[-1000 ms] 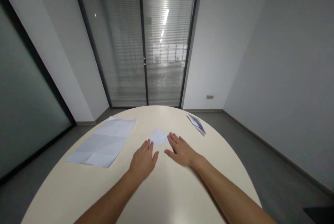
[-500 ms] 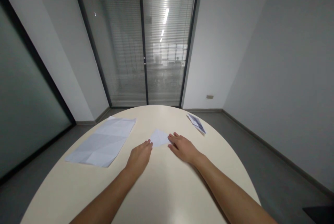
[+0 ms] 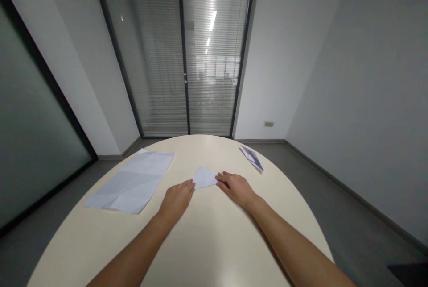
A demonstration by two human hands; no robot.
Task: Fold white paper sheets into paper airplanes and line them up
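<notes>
Your left hand [image 3: 176, 198] lies palm-down on the worktop [image 3: 214, 242], fingers loosely curled, their tips touching the near left corner of the small folded paper [image 3: 203, 176]. Your right hand [image 3: 236, 186] lies flat beside it, fingers stretched leftward and pressing on the paper's right edge. Neither hand grips the paper — both only pin it from either side.

The small folded paper lies flat near the middle of the worktop, between your two hands, already reduced to a compact pointed shape, so several folds look done. How many remain cannot be told from here; the shape looks unfinished rather than complete, and your fingertips sit as if on a crease.

Further out to your left lies a large creased sheet [image 3: 131, 181], spread open and well apart from your hands — its fold lines show, yet it lies unfolded and untouched. Toward the far right rim rests another folded paper [image 3: 252, 158] with darker markings, also well apart.
</notes>
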